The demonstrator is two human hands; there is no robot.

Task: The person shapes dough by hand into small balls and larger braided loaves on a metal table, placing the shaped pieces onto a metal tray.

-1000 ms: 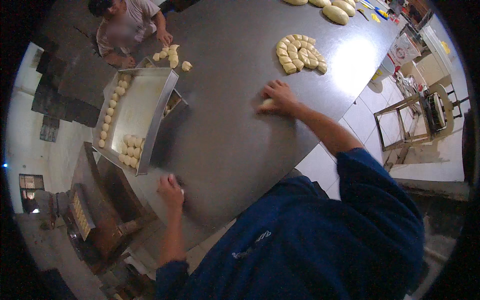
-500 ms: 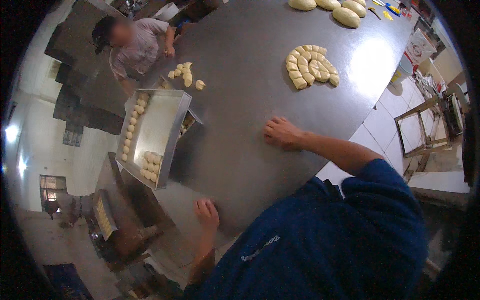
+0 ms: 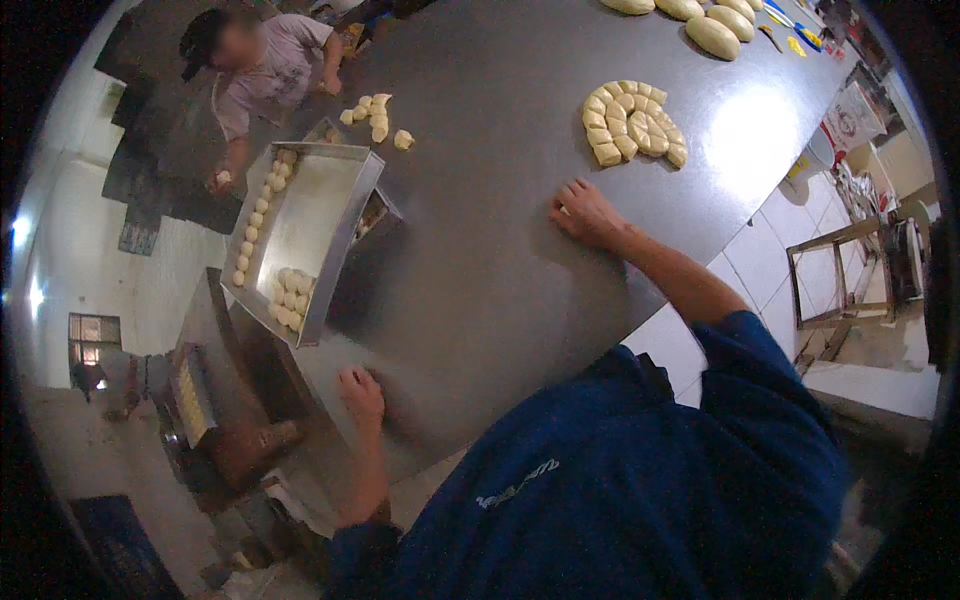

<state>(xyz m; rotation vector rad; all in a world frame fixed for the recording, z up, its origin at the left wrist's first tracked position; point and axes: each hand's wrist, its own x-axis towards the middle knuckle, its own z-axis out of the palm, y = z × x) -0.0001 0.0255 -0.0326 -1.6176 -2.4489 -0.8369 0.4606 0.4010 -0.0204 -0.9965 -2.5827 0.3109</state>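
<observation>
My right hand (image 3: 588, 214) is cupped low over the steel table (image 3: 460, 230), fingers curled down; a pale bit shows by them, too small to make out. Beyond it lies a coil of cut dough pieces (image 3: 640, 122). My left hand (image 3: 361, 394) rests at the table's near left edge with its fingers curled, and whatever is under them is hidden. Past that hand is a metal tray (image 3: 345, 245), propped at a tilt. Along its far left side runs a row of dough balls (image 3: 256, 220), with a cluster of balls (image 3: 291, 298) in its near corner.
A co-worker (image 3: 270, 75) across the table holds a small pale piece beside the tray. Several loose dough pieces (image 3: 380, 118) lie near there. Large dough loaves (image 3: 712, 38) sit at the far right. A wooden frame (image 3: 840, 275) stands on the tiled floor to the right.
My right hand has moved farther out and right, toward the dough coil. My left hand has shifted left, closer to the tray's side of the table. The co-worker's hand came beside the tray.
</observation>
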